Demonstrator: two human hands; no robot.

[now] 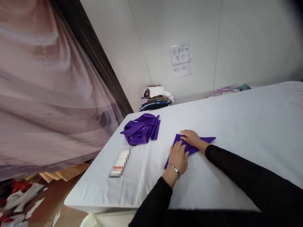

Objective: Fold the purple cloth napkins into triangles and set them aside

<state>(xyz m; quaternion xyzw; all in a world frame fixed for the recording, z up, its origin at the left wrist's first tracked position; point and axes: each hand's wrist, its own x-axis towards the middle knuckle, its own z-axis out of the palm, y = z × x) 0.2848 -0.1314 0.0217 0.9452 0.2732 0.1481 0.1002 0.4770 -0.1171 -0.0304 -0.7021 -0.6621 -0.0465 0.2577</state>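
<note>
A purple cloth napkin lies on the white-covered table, folded to a roughly triangular shape with a point toward the right and another toward the near left. My left hand, with a bracelet at the wrist, rests on its left part, fingers stretched out flat. Farther back, my right hand lies across the upper edge, its fingers extended over the fabric. Both hands touch the napkin, covering parts of it, and neither visibly grips it. To the left sits a crumpled heap of purple cloth.
A blurred-out flat object lies on the left of the white tablecloth. Folded clothes are stacked at the back by the wall, below paper signs. A pink curtain hangs left; scraps litter the floor.
</note>
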